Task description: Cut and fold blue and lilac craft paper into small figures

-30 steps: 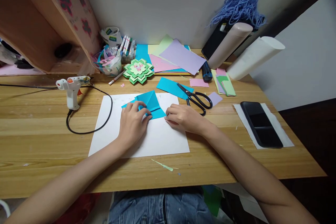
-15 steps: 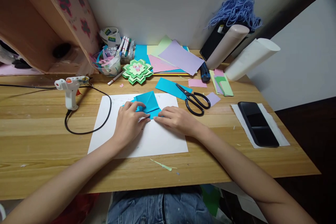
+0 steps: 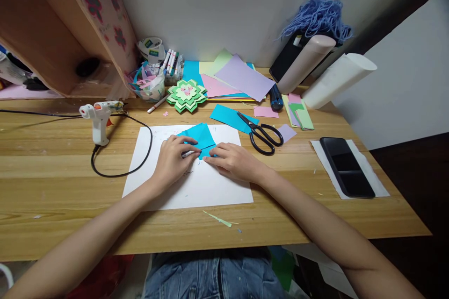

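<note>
So, think of a clock centred on the folded blue paper, 12 toward the wall. The right hand had just come in closer to the left hand, and the corner poking out at about 4 had disappeared under its fingers. Looked to me like that side was getting folded over. Both hands were clamped on the paper, left at 8, right at 4, fingertips close together. The paper sat up by the white sheet's far edge. Loads of bare sheet at 6, then a green scrap and the worktop's near edge. Tighter at 3, with scissors just past the knuckles, and at 9, where the glue gun's cable crossed the sheet's edge.
</note>
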`<state>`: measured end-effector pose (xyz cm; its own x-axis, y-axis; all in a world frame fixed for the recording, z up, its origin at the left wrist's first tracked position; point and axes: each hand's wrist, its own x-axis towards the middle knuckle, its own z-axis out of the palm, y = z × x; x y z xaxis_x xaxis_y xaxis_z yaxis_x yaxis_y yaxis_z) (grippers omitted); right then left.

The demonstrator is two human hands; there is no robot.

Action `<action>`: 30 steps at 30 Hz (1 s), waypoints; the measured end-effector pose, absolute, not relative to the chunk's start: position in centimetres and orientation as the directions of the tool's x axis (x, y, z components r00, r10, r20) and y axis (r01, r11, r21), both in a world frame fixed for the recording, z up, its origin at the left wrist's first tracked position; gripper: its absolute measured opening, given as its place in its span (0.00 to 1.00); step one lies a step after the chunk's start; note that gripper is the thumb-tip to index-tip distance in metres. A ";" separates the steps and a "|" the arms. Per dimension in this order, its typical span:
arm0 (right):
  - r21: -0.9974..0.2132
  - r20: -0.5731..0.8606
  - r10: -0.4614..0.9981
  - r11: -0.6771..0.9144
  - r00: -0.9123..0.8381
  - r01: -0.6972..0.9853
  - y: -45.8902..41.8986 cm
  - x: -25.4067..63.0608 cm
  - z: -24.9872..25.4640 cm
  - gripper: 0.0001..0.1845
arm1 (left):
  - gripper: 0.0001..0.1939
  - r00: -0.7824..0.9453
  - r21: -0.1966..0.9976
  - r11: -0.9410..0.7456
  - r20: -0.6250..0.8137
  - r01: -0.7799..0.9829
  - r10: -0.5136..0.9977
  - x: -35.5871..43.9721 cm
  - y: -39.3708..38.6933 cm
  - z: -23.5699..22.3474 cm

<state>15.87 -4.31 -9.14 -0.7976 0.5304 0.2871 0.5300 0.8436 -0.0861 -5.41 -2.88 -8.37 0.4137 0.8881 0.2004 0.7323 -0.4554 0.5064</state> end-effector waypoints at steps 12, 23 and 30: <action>0.018 0.227 0.468 0.875 -0.854 0.484 -4.4 15.7 -9.2 0.16 | 0.03 0.376 0.546 -0.422 0.201 0.724 0.905 -4.9 -3.3 -8.1; 0.001 0.198 0.513 0.852 -0.835 0.523 -4.2 17.7 -7.9 0.12 | 0.04 0.403 0.422 -0.471 0.244 0.774 0.882 -4.9 -3.3 -7.9; -0.067 0.222 0.560 0.825 -0.798 0.560 -4.3 18.9 -7.8 0.13 | 0.05 0.439 0.332 -0.524 0.300 0.785 0.847 -4.8 -4.0 -8.0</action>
<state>18.89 -4.27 -7.78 -0.7983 0.5601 0.2215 0.5605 0.8254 -0.0671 -4.83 -3.97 -7.99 0.4387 0.8472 0.2995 0.7846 -0.5236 0.3319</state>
